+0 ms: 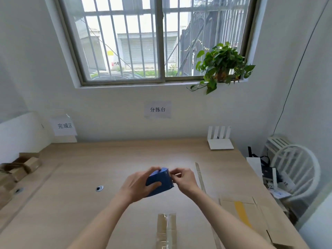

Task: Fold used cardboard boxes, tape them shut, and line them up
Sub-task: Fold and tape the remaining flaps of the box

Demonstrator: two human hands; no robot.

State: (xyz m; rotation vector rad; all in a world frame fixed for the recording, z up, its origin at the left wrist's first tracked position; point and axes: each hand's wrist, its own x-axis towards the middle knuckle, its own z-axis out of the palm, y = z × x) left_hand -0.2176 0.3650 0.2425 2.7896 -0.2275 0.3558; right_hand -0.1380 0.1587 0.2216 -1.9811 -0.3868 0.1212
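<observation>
Item: blue plastic tape dispenser [160, 182], held above tabletop [107, 159] centre. L hand [138, 186] gripped its body; R hand [183, 178] pinched at its front edge, prob. the tape end. Narrow taped brown cardboard box [166, 229] lay nearer the person, just below both hands, long axis running near-to-far. Flat cardboard w/ yellow strip [242, 212] lay R, nearer R hand.

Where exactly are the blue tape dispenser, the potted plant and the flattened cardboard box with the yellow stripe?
blue tape dispenser [162, 182], head view, on its blue side panel.
potted plant [222, 63], head view, on its leaves at the windowsill.
flattened cardboard box [228, 205], head view, on the brown panel left of the stripe.
</observation>
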